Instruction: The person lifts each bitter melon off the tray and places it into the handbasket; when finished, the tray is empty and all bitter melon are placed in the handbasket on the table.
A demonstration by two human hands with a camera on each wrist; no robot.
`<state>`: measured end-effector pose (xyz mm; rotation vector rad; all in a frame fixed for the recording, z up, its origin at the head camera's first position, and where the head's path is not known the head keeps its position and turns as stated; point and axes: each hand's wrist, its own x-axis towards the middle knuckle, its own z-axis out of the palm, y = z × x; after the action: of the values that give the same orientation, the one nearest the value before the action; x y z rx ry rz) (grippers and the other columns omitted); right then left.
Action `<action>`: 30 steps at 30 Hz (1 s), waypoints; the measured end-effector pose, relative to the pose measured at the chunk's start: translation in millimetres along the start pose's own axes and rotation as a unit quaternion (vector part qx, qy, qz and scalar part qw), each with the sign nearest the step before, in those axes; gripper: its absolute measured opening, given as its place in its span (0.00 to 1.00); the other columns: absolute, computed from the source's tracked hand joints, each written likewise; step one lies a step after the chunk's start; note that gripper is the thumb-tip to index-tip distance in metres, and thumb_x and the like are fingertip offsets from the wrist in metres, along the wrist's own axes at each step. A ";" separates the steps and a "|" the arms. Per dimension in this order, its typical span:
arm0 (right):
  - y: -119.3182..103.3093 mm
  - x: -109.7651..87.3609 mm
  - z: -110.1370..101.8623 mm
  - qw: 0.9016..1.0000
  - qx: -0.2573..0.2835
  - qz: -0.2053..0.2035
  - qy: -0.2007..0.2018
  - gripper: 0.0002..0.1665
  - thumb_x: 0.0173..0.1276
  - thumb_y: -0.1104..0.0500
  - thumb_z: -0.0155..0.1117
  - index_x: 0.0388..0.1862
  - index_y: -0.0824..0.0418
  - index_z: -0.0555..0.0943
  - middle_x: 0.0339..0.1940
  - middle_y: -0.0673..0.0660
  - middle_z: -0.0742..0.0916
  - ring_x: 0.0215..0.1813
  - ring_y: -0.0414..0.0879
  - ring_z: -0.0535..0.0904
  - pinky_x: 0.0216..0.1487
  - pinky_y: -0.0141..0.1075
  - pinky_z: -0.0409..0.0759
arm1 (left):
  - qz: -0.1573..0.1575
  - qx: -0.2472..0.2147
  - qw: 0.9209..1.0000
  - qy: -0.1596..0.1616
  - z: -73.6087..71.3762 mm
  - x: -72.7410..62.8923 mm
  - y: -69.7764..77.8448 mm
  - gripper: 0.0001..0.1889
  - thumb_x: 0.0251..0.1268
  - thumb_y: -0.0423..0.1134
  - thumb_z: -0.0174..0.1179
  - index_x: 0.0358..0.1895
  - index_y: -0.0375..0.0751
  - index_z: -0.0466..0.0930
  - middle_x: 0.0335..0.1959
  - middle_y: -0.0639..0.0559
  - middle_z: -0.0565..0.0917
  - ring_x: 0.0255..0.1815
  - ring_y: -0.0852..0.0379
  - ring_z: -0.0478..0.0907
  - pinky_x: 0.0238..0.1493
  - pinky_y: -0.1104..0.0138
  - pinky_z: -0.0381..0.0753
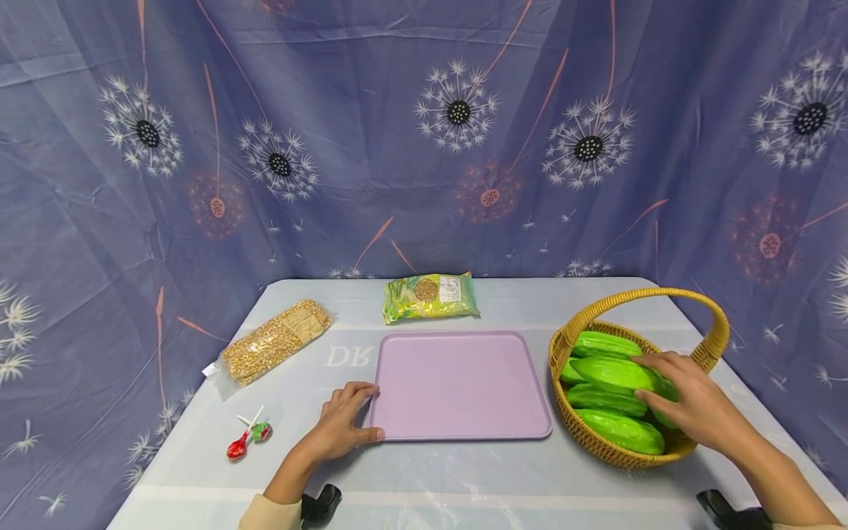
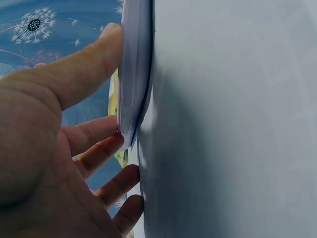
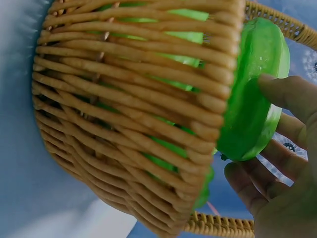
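Observation:
The left hand rests at the left edge of a flat lilac tray. In the left wrist view its thumb touches the tray's rim, and the other fingers spread loosely along the edge and the table. On the right, the right hand reaches over the rim of a wicker basket that holds several long green ridged fruits. It grips one green ridged fruit at the top of the pile, the thumb on the near side and the fingers curled behind. That fruit stands above the basket's rim in the right wrist view.
A clear bag of yellow kernels lies at the back left. Behind the tray is a green and yellow packet. Red and green lollipops lie at the left front. The basket's tall handle arches over the fruit.

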<state>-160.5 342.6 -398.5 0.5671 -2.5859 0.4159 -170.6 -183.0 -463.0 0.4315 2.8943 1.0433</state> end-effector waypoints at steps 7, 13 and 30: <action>5.3 4.7 6.7 1.000 -0.001 0.008 -0.017 0.30 0.49 0.59 0.75 0.53 0.62 0.77 0.48 0.65 0.81 0.49 0.60 0.73 0.44 0.55 0.69 | -0.002 -0.003 1.000 -0.003 -0.8 -0.3 1.3 0.37 0.45 0.47 0.72 0.61 0.40 0.71 0.62 0.48 0.69 0.60 0.45 0.62 0.58 0.48 0.55; 8.0 8.5 9.9 1.000 -0.011 0.014 -0.023 0.31 0.48 0.58 0.76 0.53 0.61 0.77 0.49 0.66 0.81 0.48 0.62 0.74 0.44 0.56 0.70 | -0.005 -0.003 1.000 -0.002 -1.5 0.8 1.4 0.36 0.46 0.47 0.72 0.61 0.39 0.71 0.62 0.48 0.69 0.60 0.45 0.62 0.58 0.48 0.55; 7.7 11.4 19.3 1.000 -0.016 0.007 -0.011 0.30 0.46 0.61 0.76 0.51 0.61 0.78 0.45 0.63 0.79 0.46 0.60 0.74 0.40 0.55 0.71 | -0.003 -0.001 1.000 -0.002 0.1 0.5 -0.9 0.37 0.45 0.48 0.72 0.61 0.40 0.71 0.61 0.48 0.69 0.60 0.45 0.62 0.57 0.48 0.55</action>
<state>-180.3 338.4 -410.7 0.5454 -2.6139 0.3747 -171.2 -183.5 -463.6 0.4238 2.8889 1.0429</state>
